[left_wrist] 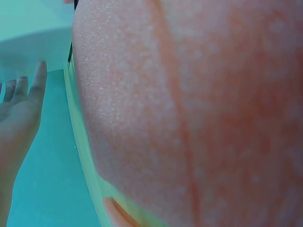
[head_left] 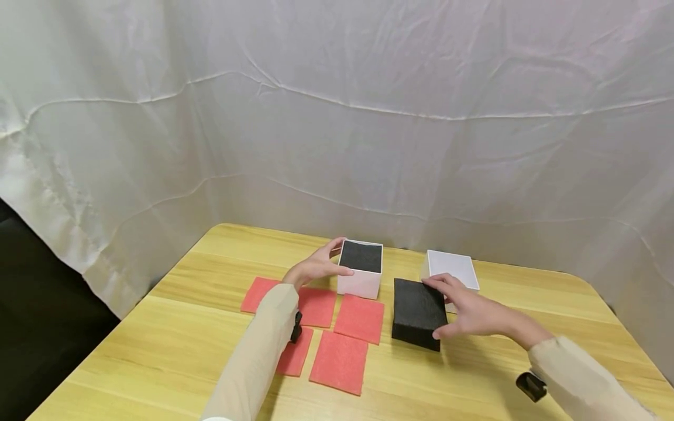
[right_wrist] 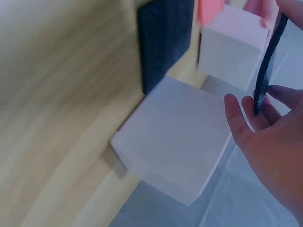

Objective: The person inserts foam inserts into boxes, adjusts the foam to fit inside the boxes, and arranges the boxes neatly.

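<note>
A white open box (head_left: pixel 360 284) with a black foam lining (head_left: pixel 360 256) stands at the middle back of the table. My left hand (head_left: pixel 316 268) grips its left side, thumb at the front and fingers round the back corner. My right hand (head_left: pixel 466 310) holds a black foam piece (head_left: pixel 416 307) to the box's right, fingers on the far edge and thumb on the near one. The right wrist view shows a thin black sheet (right_wrist: pixel 267 61) edge-on between my right hand's fingers (right_wrist: pixel 270 142), apart from the black foam (right_wrist: pixel 165 42) on the table. Red foam (left_wrist: pixel 189 118) fills the left wrist view, with my left hand (left_wrist: pixel 19 109) beside it.
Several red foam squares (head_left: pixel 339 359) lie on the wooden table (head_left: pixel 158 351) in front of the lined box. A second white box (head_left: pixel 453 266), also white box (right_wrist: pixel 175 142), sits behind the black foam. A white curtain (head_left: pixel 337 117) closes off the back and sides.
</note>
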